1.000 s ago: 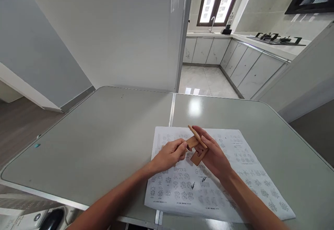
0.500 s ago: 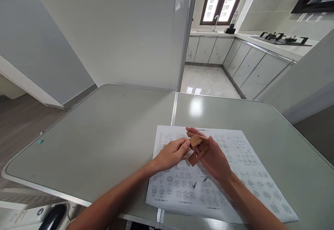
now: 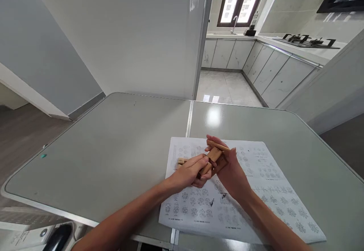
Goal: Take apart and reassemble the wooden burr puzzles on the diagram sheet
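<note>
Both hands are over a printed paper sheet (image 3: 193,220), holding flat brown wooden puzzle pieces (image 3: 214,155). My left hand (image 3: 191,172) has its thumb on top of one piece and its fingers curled beneath. My right hand (image 3: 231,169) wraps round the pieces from the right, with one slat standing along its fingers and another tilted below. The pieces touch or overlap one another; how they interlock is hidden by the fingers. Just behind my left hand, another small wooden piece (image 3: 182,160) lies on the paper, partly covered.
The sheet carries rows of small diagrams and lies on a grey-green table (image 3: 99,160) with a metal seam (image 3: 189,118). A small teal bit (image 3: 43,156) sits near the left edge. Beyond are a wall and a kitchen with a stove (image 3: 308,40).
My left hand has turned and slid slightly right and down, its piece now slanting lengthwise between the hands. The wooden piece on the paper shows more. My right hand has shifted slightly.
</note>
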Demonstrator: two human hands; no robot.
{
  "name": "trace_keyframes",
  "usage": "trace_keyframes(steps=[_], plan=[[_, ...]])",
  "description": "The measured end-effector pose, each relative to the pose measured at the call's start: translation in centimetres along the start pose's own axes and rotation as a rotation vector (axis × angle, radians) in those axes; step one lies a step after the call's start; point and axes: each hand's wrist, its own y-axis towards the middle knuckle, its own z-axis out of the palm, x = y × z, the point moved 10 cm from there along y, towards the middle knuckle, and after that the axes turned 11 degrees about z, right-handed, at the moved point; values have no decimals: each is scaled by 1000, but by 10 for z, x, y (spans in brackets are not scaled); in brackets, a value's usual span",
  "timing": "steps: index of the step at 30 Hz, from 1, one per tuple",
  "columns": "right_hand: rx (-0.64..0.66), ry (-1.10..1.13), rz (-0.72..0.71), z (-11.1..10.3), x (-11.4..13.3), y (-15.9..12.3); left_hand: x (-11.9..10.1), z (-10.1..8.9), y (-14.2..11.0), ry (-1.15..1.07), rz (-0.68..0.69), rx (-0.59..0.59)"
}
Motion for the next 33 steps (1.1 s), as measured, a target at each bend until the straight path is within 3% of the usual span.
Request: trace_keyframes(steps=[9, 18, 23, 29, 33], plan=[[9, -137, -47, 2, 0, -1, 6, 11, 0, -181, 11, 40], [14, -354, -274, 6, 19, -10, 2, 12, -2, -154, 30, 43], [41, -506, -322, 14, 20, -15, -3, 13, -4, -129, 54, 27], [14, -541, -357, 18, 22, -20, -7, 13, -6, -161, 72, 13], [81, -584, -409, 28, 27, -26, -9, 9, -8, -196, 80, 1]])
